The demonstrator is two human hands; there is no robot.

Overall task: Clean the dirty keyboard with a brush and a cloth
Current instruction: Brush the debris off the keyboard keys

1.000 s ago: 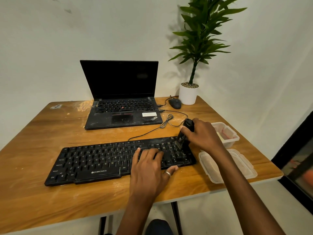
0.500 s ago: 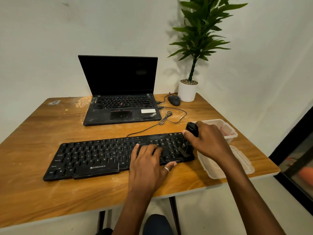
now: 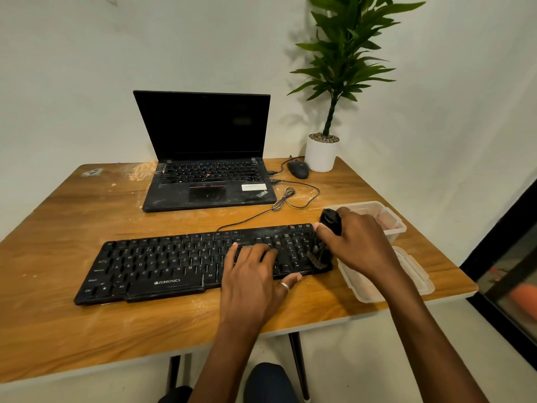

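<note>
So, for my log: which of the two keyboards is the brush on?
The separate Zebronics keyboard in front; the right hand holds the brush on its right end. The laptop sits untouched behind.

A desk corner of an office or home study; a wooden table (image 3: 72,228) stands against bare white walls (image 3: 87,82); beyond the grip of the right hand (image 3: 360,245) on the brush (image 3: 329,221), and to its left, sits an open laptop (image 3: 209,158); farther back from that grip, a wired mouse (image 3: 297,169) and a potted plant (image 3: 321,154); the black keyboard (image 3: 162,266) lies beneath it.
</note>
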